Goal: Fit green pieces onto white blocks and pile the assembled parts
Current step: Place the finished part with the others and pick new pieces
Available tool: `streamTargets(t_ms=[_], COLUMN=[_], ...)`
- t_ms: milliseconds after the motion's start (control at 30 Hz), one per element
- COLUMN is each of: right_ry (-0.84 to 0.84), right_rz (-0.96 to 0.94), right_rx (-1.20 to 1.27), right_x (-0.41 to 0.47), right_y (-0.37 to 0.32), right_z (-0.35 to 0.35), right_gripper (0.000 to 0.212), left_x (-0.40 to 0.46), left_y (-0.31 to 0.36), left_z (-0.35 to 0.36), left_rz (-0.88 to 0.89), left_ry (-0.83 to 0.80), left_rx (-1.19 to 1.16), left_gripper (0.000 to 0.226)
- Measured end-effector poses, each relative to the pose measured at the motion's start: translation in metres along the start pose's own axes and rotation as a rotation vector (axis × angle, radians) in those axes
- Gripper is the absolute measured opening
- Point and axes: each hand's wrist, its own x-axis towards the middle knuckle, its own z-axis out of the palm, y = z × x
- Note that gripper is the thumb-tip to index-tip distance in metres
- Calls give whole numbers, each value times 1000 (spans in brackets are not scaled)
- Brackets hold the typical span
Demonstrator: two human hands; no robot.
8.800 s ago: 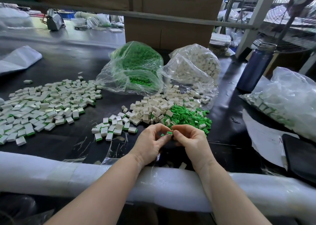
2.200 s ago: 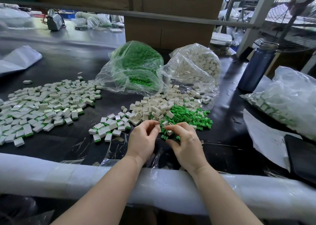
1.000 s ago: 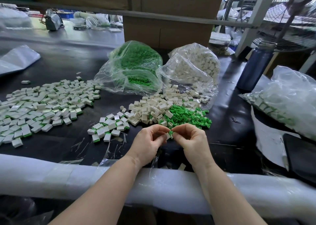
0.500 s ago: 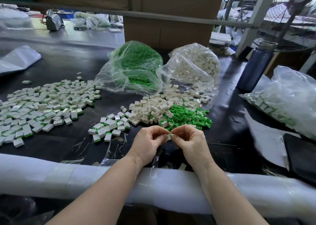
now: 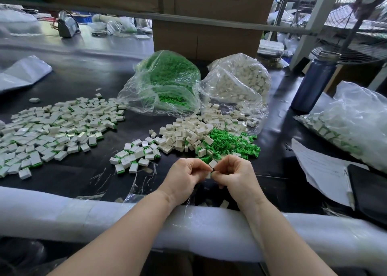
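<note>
White block (image 5: 213,163) was held just above the dark surface (image 5: 83,177), near its front edge, pinched between both hands. Left hand (image 5: 185,178) had fingers curled, tips on the block's left side. Right hand (image 5: 236,176) likewise curled, thumb and forefinger gripping the block from the right. Whether a green piece sat in it could not be told.

Just behind the hands: loose green pieces (image 5: 230,144), with a heap of bare white blocks (image 5: 192,131) touching them on the left. A small pile of assembled parts (image 5: 134,156) lay left of the hands; a large spread of the same (image 5: 52,129) farther left.

Behind the heaps, two clear bags side by side: green bag (image 5: 165,82) and white bag (image 5: 240,80), the latter spilling blocks. A third bag (image 5: 351,124) sat at the right, by a blue bottle (image 5: 314,82). Papers (image 5: 320,171) and a black tablet (image 5: 370,192) lay near right. White foam padding (image 5: 83,215) ran along the front edge, under both forearms.
</note>
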Motion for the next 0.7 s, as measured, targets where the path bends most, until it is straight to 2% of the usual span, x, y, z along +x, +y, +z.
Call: streamTargets(t_ms=[567, 700], right_ry=[-85, -53], right_rz=[31, 12], right_rx=[13, 70], right_x=[1, 1], right_y=[0, 1], right_z=[-4, -3], right_gripper=[29, 26], left_x=[-3, -3], left_y=[3, 3], left_z=[-1, 0], left_rz=[77, 86], left_ry=[-65, -6], left_rx=[186, 141], left_gripper=[12, 13])
